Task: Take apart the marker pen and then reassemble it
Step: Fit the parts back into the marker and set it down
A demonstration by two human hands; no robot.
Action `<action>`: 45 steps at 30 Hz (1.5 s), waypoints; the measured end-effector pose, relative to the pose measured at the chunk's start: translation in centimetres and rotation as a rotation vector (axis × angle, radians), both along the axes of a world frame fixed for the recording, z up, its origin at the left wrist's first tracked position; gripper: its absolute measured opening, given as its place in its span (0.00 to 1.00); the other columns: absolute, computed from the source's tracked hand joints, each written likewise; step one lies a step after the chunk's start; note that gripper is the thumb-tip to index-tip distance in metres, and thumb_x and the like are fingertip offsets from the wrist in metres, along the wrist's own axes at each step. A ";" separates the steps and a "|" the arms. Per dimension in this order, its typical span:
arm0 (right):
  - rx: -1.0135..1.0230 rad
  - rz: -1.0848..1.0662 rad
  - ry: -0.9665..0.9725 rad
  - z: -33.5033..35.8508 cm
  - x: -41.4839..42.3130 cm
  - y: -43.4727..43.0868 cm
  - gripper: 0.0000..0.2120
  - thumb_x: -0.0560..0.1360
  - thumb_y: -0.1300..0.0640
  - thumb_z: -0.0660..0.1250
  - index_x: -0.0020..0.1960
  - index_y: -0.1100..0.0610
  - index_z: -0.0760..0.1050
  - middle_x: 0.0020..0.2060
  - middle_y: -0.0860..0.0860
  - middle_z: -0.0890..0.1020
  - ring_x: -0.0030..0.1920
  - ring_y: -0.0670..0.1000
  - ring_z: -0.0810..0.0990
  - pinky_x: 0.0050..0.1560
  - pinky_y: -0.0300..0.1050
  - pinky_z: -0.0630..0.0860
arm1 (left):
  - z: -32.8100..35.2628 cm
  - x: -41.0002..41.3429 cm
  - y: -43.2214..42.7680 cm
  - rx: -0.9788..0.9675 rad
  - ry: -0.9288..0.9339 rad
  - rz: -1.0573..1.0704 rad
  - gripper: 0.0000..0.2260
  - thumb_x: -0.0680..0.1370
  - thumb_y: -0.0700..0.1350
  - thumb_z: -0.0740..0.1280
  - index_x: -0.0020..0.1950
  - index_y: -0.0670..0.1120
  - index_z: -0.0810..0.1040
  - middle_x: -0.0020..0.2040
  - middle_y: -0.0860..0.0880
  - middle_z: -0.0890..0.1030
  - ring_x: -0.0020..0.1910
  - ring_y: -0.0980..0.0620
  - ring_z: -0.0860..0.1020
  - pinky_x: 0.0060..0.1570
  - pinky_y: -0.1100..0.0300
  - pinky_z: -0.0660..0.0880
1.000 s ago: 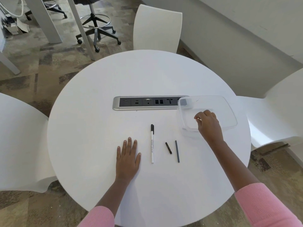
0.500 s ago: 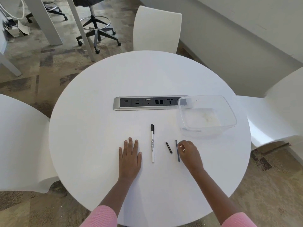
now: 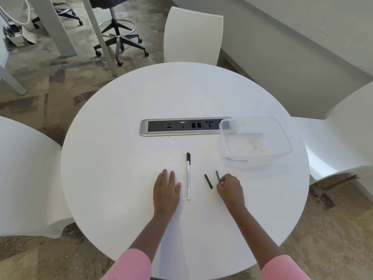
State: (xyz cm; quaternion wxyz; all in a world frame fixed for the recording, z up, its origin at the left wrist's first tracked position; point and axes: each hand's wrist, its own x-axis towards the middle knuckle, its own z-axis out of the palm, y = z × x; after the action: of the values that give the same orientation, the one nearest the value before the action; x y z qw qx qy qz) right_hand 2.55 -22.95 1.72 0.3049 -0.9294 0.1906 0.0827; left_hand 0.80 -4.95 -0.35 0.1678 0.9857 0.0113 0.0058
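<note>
On the left of the round white bench [image 3: 121, 158], the left hand [image 3: 166, 190] lies flat, palm down, fingers straight and close together. It holds nothing and sits just beside the marker without touching it.

Next to it lies the white barrel [image 3: 189, 178] of the marker pen, pointing away from the person, with its black cap [image 3: 188, 156] on the far end. Whether the near end of the barrel is open is too small to tell.

Further right is a short black piece [image 3: 208, 181], loose on the bench and slightly tilted, apart from both the barrel and the hand beside it. It is probably the end plug or tip holder, though its shape is not clear enough to say which.

Just right of that, the right hand [image 3: 231, 188] has its fingers curled, and its fingertips pinch the near end of a thin grey rod [image 3: 217, 175], most likely the ink core. The rod's far end shows beyond the fingers; whether it is lifted off the bench cannot be told.

Beyond the hand stands a clear plastic tub [image 3: 258, 163], with nothing visible inside, overlapping one end of the socket panel [image 3: 181, 127] set into the bench.

With three parts lying separate, the taking apart looks done, or nearly so, the cap alone being on. Reassembly appears to be just starting: the rod must go into the barrel, then the black piece must be fitted.
</note>
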 end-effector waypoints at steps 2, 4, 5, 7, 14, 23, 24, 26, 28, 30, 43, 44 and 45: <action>0.031 -0.022 0.021 0.1 0.1 -0.3 0.07 0.70 0.66 0.61 0.46 0.66 0.74 0.41 0.59 0.79 0.44 0.57 0.75 0.40 0.45 0.67 | 1.2 0.7 -0.6 0.030 0.041 -0.015 0.14 0.77 0.47 0.64 0.59 0.41 0.75 0.57 0.42 0.76 0.53 0.43 0.76 0.49 0.55 0.75; 0.100 -0.062 0.031 0.4 0.0 -0.6 0.06 0.69 0.64 0.63 0.44 0.66 0.75 0.37 0.56 0.77 0.40 0.55 0.74 0.39 0.43 0.68 | 1.3 1.5 -1.1 0.053 0.124 -0.001 0.16 0.80 0.52 0.53 0.61 0.45 0.70 0.57 0.46 0.72 0.54 0.48 0.72 0.49 0.59 0.72; 0.134 -0.084 0.033 0.5 -0.1 -0.7 0.05 0.69 0.64 0.63 0.43 0.65 0.75 0.36 0.54 0.77 0.39 0.55 0.74 0.39 0.43 0.69 | 1.4 1.8 -1.4 0.048 0.146 0.011 0.17 0.80 0.54 0.53 0.63 0.46 0.69 0.57 0.46 0.72 0.54 0.49 0.72 0.47 0.59 0.72; 0.193 -0.116 0.039 0.7 -0.4 -0.9 0.03 0.69 0.63 0.64 0.41 0.63 0.75 0.36 0.53 0.77 0.37 0.55 0.75 0.38 0.43 0.70 | 1.6 2.0 -2.1 -0.009 0.200 0.041 0.19 0.80 0.55 0.55 0.67 0.46 0.66 0.58 0.45 0.71 0.56 0.48 0.72 0.48 0.57 0.74; 0.322 -0.126 0.010 1.0 -1.3 -1.1 0.01 0.69 0.63 0.65 0.39 0.60 0.72 0.31 0.50 0.75 0.32 0.50 0.73 0.27 0.33 0.68 | 2.2 2.2 -3.4 -0.114 0.297 0.068 0.13 0.78 0.44 0.57 0.62 0.42 0.67 0.54 0.43 0.75 0.51 0.43 0.76 0.46 0.53 0.73; 0.819 -0.162 -0.015 3.4 -0.9 0.3 0.06 0.72 0.69 0.62 0.39 0.60 0.73 0.33 0.54 0.78 0.33 0.49 0.76 0.38 0.38 0.78 | 4.1 3.9 -3.2 -1.072 0.433 0.428 0.07 0.75 0.36 0.65 0.36 0.40 0.75 0.33 0.42 0.75 0.19 0.59 0.74 0.26 0.64 0.76; 0.868 -0.164 -0.047 3.9 -0.8 0.5 0.07 0.72 0.69 0.62 0.39 0.59 0.73 0.33 0.54 0.78 0.32 0.49 0.76 0.36 0.36 0.77 | 4.4 4.1 -3.2 -1.256 0.470 0.496 0.10 0.75 0.36 0.65 0.34 0.41 0.74 0.31 0.44 0.73 0.18 0.59 0.72 0.22 0.67 0.74; 0.937 -0.179 -0.133 4.8 -0.6 0.9 0.08 0.72 0.70 0.62 0.39 0.59 0.72 0.33 0.54 0.77 0.32 0.48 0.75 0.36 0.36 0.77 | 5.3 4.4 -3.2 -1.565 0.495 0.628 0.10 0.75 0.35 0.66 0.34 0.40 0.74 0.29 0.46 0.75 0.22 0.57 0.75 0.22 0.69 0.74; 0.988 -0.185 -0.230 5.6 -0.4 1.2 0.09 0.72 0.70 0.62 0.38 0.58 0.71 0.33 0.53 0.77 0.32 0.47 0.77 0.38 0.37 0.78 | 5.9 4.6 -3.2 -1.786 0.499 0.732 0.09 0.75 0.34 0.66 0.35 0.38 0.74 0.25 0.47 0.78 0.22 0.56 0.77 0.24 0.68 0.77; 1.039 -0.173 -0.323 6.5 -0.3 1.6 0.10 0.72 0.71 0.62 0.39 0.57 0.71 0.34 0.53 0.77 0.32 0.45 0.78 0.39 0.36 0.79 | 6.5 4.5 -3.2 -1.929 0.507 0.785 0.08 0.75 0.34 0.65 0.35 0.38 0.75 0.21 0.47 0.79 0.21 0.56 0.78 0.25 0.66 0.78; 1.084 -0.158 -0.511 7.8 -0.5 2.5 0.12 0.74 0.73 0.59 0.40 0.56 0.68 0.36 0.53 0.77 0.35 0.42 0.80 0.41 0.36 0.81 | 7.4 4.0 -3.4 -2.153 0.524 0.897 0.07 0.76 0.33 0.63 0.39 0.38 0.73 0.38 0.43 0.75 0.35 0.50 0.77 0.25 0.63 0.79; 1.077 -0.159 -0.509 7.7 -0.6 2.5 0.12 0.74 0.73 0.59 0.40 0.56 0.69 0.36 0.53 0.77 0.35 0.42 0.81 0.41 0.37 0.81 | 7.4 3.9 -3.4 -2.158 0.525 0.903 0.07 0.76 0.33 0.63 0.39 0.38 0.73 0.38 0.42 0.75 0.36 0.50 0.76 0.25 0.63 0.79; 1.060 -0.157 -0.507 7.6 -0.7 2.5 0.13 0.73 0.73 0.59 0.40 0.55 0.69 0.36 0.53 0.77 0.35 0.42 0.81 0.42 0.39 0.81 | 7.5 3.8 -3.4 -2.159 0.523 0.908 0.07 0.76 0.33 0.63 0.39 0.38 0.73 0.38 0.42 0.75 0.35 0.50 0.77 0.25 0.63 0.79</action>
State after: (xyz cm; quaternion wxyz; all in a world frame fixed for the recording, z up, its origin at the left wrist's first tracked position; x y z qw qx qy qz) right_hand 1.88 -20.45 9.29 0.7688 -0.6242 0.1129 -0.0811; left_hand 4.64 -8.37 7.13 0.8830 0.2135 0.3908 -0.1485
